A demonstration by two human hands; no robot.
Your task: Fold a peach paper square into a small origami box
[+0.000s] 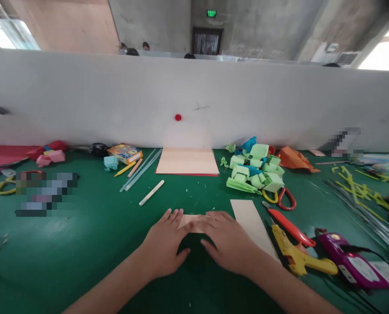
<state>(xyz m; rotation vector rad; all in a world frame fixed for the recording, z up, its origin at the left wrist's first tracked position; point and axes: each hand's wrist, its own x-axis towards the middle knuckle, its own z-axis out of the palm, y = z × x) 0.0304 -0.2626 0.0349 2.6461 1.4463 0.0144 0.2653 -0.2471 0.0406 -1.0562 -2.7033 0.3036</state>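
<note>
My left hand and my right hand lie side by side on the green table, fingers stretched out flat and pressing down on a small folded piece of pale peach paper. Most of that paper is hidden under my fingers. A long strip of the same pale paper lies just right of my right hand. Farther back, a larger peach sheet rests on a red sheet by the white partition.
A heap of folded green and blue paper shapes sits back right, with red-handled scissors, an orange utility knife, a yellow glue gun and a purple glue gun. A white stick, pencils and a small box lie back left.
</note>
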